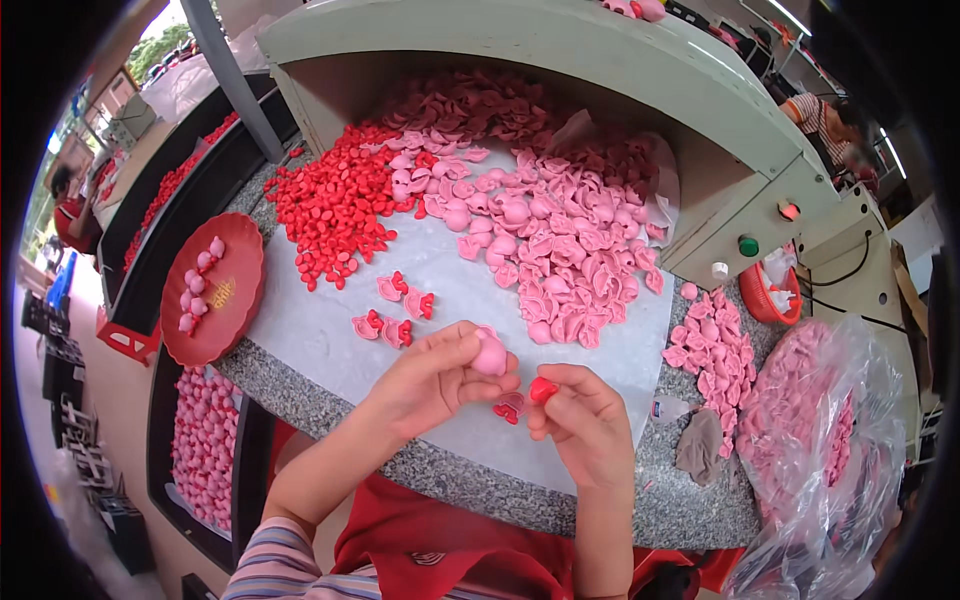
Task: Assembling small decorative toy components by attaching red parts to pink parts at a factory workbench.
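Observation:
My left hand pinches a rounded pink plastic piece between thumb and fingers. Close by on its right, my right hand grips a small red plastic piece at the fingertips. The two pieces are apart. Below and between the hands, a pink shell with a red part in it lies on the white sheet. Several more pink shells with red parts lie left of my hands. Beyond them spread a heap of red pieces and a larger heap of pink shells.
A pale green metal housing arches over the heaps. At left are a red scalloped dish with several finished-looking pink pieces and a black crate of pink-and-red pieces. At right are loose shells, a grey cloth, a clear bag and a red basket.

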The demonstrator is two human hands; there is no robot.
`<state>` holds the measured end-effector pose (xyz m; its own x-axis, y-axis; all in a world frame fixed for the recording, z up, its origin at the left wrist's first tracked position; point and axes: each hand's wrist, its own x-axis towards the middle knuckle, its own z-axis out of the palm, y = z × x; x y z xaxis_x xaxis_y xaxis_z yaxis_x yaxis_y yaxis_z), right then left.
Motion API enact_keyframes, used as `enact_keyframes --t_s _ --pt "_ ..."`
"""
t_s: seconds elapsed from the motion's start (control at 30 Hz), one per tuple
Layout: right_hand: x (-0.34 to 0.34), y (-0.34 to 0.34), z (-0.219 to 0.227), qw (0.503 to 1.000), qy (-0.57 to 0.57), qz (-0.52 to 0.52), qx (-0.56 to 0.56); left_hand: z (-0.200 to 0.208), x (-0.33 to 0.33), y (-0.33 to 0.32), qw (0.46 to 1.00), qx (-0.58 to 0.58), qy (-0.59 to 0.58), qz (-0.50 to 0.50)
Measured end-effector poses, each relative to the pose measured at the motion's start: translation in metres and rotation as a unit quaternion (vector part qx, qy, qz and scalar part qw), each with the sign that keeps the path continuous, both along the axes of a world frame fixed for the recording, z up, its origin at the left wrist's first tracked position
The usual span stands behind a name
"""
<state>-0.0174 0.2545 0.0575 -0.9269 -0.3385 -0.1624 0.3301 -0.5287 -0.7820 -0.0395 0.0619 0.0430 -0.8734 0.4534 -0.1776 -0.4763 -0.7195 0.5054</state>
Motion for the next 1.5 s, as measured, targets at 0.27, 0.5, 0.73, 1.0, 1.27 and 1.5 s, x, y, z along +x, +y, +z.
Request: enact_keyframes --t_s 0.27,0.5,0.73,1.0,1.27,1.5 --pt "0.018 -0.002 0.006 0.991 0.036 -0.101 0.083 -0.001 0.019 0.016 0.921 -0.28 0.254 0.097" --pt "0.026 -0.019 -0.003 0.946 0.179 -0.158 0.219 0.018 0.035 0.022 0.735 -0.533 0.377 0.179" --pt "0.021 -0.02 -0.008 0.948 0.159 -0.121 0.248 0.006 0.034 0.01 0.895 -0.342 0.268 0.103" --pt "0.019 -0.021 -0.001 0.964 0.108 -0.101 0.22 -0.004 0.037 0.017 0.957 -0.202 0.165 0.13" --pt "0.02 -0.016 -0.001 0.959 0.113 -0.083 0.246 0.0 0.034 0.012 0.906 -0.263 0.289 0.165" --pt "0.017 -0.018 0.008 0.937 0.174 -0.079 0.291 0.002 0.036 0.014 0.909 -0.273 0.275 0.152"
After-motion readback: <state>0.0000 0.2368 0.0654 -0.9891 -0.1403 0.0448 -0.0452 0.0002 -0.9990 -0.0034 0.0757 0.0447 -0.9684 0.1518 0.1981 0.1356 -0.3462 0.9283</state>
